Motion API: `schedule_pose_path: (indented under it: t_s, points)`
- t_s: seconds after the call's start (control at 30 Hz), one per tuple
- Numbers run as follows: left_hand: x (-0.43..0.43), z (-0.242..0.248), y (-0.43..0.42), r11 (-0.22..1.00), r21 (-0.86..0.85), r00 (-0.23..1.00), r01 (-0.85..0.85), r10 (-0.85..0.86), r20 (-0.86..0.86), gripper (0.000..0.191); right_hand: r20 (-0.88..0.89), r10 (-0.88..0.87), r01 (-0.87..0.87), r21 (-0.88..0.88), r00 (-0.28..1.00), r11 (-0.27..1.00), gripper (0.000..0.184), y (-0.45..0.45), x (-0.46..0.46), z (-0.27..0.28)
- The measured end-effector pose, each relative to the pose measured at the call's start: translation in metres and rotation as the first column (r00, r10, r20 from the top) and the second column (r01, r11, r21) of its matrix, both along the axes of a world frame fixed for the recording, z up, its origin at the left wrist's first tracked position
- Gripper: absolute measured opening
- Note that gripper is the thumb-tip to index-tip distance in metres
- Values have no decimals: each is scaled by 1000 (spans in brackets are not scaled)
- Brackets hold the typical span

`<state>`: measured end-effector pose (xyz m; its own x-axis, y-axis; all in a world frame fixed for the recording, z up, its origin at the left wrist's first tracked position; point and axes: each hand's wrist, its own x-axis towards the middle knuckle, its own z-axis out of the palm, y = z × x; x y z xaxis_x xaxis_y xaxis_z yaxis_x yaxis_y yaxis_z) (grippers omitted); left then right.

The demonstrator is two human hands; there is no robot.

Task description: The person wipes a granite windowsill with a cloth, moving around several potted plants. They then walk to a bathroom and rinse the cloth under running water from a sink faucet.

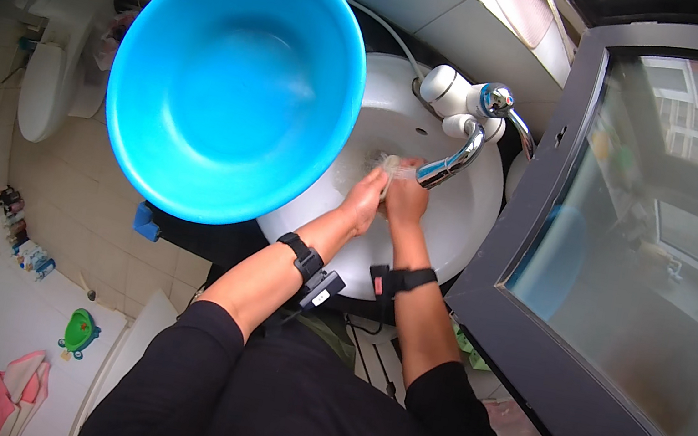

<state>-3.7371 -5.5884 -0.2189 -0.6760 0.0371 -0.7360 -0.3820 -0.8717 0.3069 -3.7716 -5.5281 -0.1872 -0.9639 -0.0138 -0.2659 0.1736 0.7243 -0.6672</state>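
Observation:
Over the white washbasin point(460, 216), my two hands are close together under running water. My left hand point(362, 201) grips a small pale object point(389, 171), whose exact kind I cannot make out. My right hand point(407, 201) is curled against the same object from the other side, its fingers partly hidden by the water. The stream comes from the chrome spout point(443, 170) of a white electric faucet point(447, 89), just beside my right hand. Some water lies around the drain. Black straps with small devices circle both forearms.
A large blue plastic basin point(235, 109) stands at the left, overlapping the washbasin's rim. An open grey-framed window point(524, 247) reaches in close at the right. Farther left are a toilet point(48, 91), a green frog-shaped potty point(79, 331) and a pink-and-white cloth point(20, 388).

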Motion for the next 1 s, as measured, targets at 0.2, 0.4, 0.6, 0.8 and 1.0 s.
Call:
schedule_pose_path:
  t_s: [0.2, 0.4, 0.6, 0.8, 1.0]
  points:
    - [-13, -8, -16, 998, 53, 993, -30, 23, 118, 45, -22, 127, -124, 122, 992, 985, 28, 0, 5, -4]
    - [10, -10, -5, 990, 139, 992, 4, 13, -124, 46, -54, -72, 71, -7, 996, 997, 28, 23, -24, -33]
    - [-3, -14, -27, 978, 107, 981, -177, 166, 104, 56, 37, 188, -170, -286, 981, 943, 31, 38, -9, -6]
    - [-15, -14, -16, 986, -26, 985, -167, 168, 36, 39, -166, 330, -365, -281, 929, 888, 27, 14, 38, 33]
    - [-19, -17, -11, 961, -114, 964, -253, 261, 58, 39, -237, 204, -239, -130, 950, 962, 20, 0, 23, 9]
